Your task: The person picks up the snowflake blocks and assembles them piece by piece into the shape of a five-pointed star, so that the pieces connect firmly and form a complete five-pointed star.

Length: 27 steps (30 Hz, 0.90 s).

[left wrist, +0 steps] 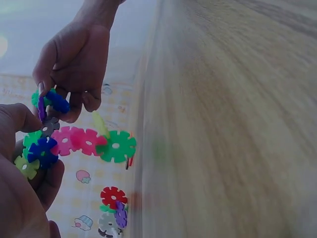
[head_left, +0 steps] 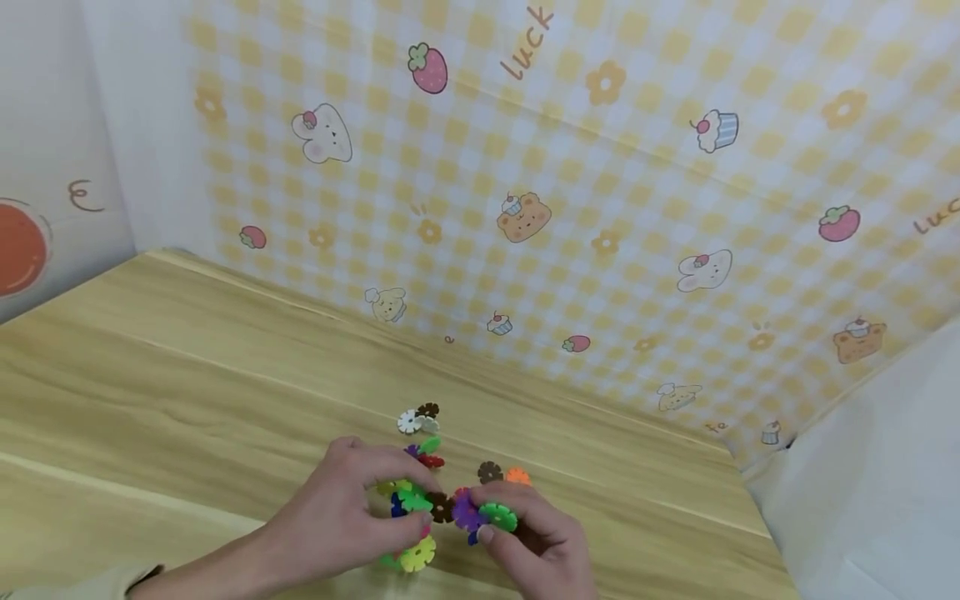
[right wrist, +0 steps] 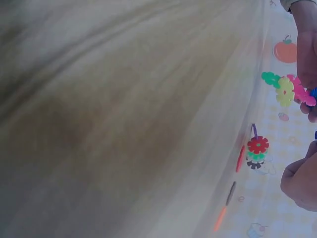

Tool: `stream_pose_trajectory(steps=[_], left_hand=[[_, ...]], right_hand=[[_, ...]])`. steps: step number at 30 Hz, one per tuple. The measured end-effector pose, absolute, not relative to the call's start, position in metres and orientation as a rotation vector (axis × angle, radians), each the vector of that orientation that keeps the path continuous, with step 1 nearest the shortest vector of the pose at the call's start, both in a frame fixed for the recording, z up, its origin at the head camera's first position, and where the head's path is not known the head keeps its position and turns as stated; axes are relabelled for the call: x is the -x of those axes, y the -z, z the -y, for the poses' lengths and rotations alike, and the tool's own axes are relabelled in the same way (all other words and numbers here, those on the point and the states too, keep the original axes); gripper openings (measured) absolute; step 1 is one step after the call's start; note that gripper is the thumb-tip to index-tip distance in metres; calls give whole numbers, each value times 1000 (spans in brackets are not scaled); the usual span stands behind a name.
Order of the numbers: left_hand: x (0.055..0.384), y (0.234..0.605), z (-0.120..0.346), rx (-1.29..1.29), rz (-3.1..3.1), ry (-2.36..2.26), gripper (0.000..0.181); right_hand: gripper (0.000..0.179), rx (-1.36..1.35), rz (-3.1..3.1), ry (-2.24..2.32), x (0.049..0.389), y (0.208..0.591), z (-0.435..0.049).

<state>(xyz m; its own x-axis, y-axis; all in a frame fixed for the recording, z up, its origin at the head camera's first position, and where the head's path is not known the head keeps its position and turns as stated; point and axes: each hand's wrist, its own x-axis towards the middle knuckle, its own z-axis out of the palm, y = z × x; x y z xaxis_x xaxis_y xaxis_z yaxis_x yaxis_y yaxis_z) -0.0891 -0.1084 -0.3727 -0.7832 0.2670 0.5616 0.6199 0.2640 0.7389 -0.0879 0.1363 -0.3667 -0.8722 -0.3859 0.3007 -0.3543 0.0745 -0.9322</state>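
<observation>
My left hand [head_left: 322,512] grips a linked chain of notched plastic flower discs, with a green disc [head_left: 412,498], a yellow disc [head_left: 417,554] and a brown disc [head_left: 441,507]. In the left wrist view, pink discs [left wrist: 88,142], a large green disc [left wrist: 117,146] and a blue disc [left wrist: 43,153] belong to this chain. My right hand [head_left: 543,542] pinches a smaller cluster: a purple disc [head_left: 467,510], a green disc [head_left: 498,517] and a blue disc [left wrist: 60,102]. The purple disc meets the brown one between both hands; whether their notches interlock I cannot tell.
Beyond the hands, white discs [head_left: 409,422] and a dark brown disc [head_left: 428,410] lie on the wooden table [head_left: 187,375]. A red disc [right wrist: 258,145] sits nearby with purple and green ones. Another brown disc [head_left: 490,472] and an orange disc [head_left: 518,476] lie past the right hand.
</observation>
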Motion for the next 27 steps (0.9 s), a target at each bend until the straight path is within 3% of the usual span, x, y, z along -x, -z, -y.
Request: stream_pose_trajectory(steps=[6,27], left_hand=[[90,373,102,815,2175,1427,36],[93,360,97,809,2204,1334,31]], right_hand=[[28,786,-2261,1947,88,363,-137],[24,762,-2235,1948,91,357,-139]])
